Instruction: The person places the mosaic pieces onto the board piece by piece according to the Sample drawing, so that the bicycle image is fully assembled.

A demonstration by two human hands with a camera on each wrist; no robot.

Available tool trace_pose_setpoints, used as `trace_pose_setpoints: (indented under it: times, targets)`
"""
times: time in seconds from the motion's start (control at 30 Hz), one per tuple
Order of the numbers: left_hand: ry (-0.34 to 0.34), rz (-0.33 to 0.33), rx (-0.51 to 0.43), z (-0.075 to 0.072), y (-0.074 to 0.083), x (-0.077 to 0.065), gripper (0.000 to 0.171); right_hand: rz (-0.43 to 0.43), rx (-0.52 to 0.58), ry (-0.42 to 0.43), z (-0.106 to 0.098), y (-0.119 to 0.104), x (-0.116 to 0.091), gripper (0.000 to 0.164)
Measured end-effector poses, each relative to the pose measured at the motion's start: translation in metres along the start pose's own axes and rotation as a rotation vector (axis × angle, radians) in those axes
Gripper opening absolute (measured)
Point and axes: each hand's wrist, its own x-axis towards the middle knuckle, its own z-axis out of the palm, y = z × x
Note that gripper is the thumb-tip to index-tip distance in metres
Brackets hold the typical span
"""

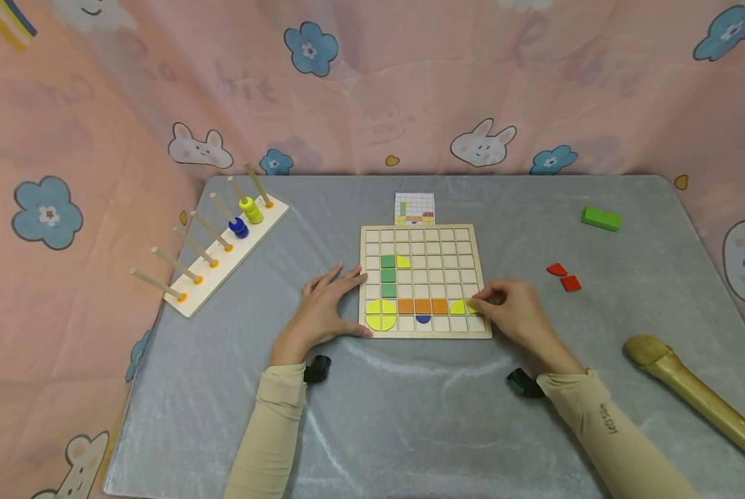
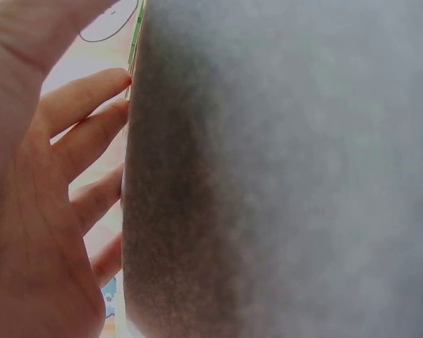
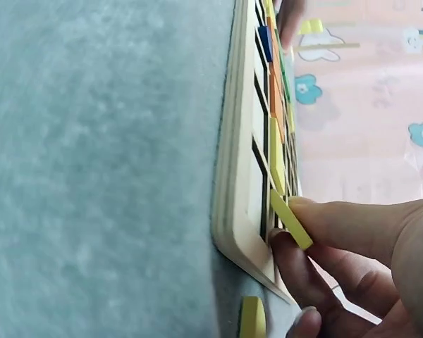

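A wooden grid board [image 1: 437, 335] lies flat with coloured pieces set in its cells. Along its left edge rests my left hand [image 1: 319, 313], fingers spread and thumb at the near-left corner. At the board's right side, my right hand [image 1: 514, 310] pinches a yellow quarter-circle piece [image 3: 290, 220] between thumb and fingers. That piece tilts over a right-hand cell, beside a seated yellow piece [image 1: 457, 307]. Orange squares [image 1: 423, 306] share its row, and a blue half-circle [image 1: 423, 319] sits below them. Green squares [image 1: 388, 276] form a column at the left.
Beyond the board lies a pattern card [image 1: 414, 208]. A peg rack [image 1: 222, 256] with blue and yellow beads stands left. To the right are two red pieces [image 1: 570, 283], a green block [image 1: 601, 218] and a tan stick [image 1: 696, 388]. Another yellow piece [image 3: 252, 318] lies by the board's corner.
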Motion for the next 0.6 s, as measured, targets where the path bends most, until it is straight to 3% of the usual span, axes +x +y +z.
trace_pose_setpoints:
  times: [0.33, 0.6]
  targets:
    - [-0.001, 0.002, 0.004, 0.0, -0.001, 0.001, 0.111, -0.023, -0.017, 0.043, 0.006, 0.001, -0.002, 0.012]
    - [-0.008, 0.001, 0.008, 0.0, -0.002, 0.001, 0.111, 0.051, 0.018, 0.022, -0.01, 0.007, 0.0, 0.012]
